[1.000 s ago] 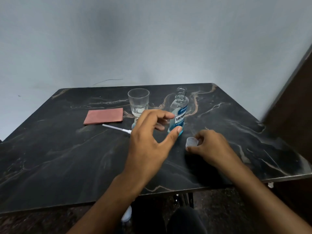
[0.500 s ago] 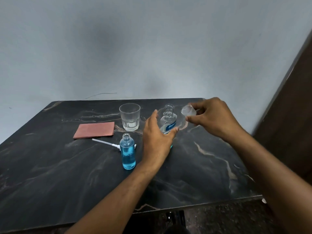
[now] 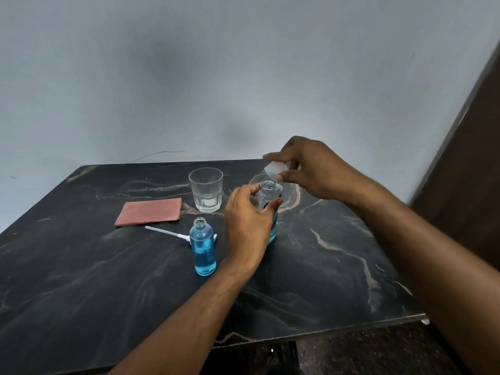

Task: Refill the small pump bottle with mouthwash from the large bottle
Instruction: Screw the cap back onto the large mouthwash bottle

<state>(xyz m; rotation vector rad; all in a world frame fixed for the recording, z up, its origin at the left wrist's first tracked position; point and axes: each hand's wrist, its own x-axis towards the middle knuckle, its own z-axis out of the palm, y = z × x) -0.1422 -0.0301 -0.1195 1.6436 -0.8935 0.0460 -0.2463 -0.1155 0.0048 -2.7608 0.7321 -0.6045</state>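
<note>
Mouthwash already fills the open small pump bottle (image 3: 203,249) near the table's middle, so recapping seems in hand: left hand (image 3: 249,226) clamps the large bottle (image 3: 267,196), right hand (image 3: 305,169) pinches what looks like its cap (image 3: 275,169) just above the neck, needing lowering and twisting.

A clear drinking glass (image 3: 206,189) stands upright on the dark marble-patterned table (image 3: 81,266), with a little clear liquid at its bottom. To the left of the glass, a flat reddish-pink cloth (image 3: 149,211) lies on the table. Behind the table there is a plain grey wall (image 3: 189,77).
</note>
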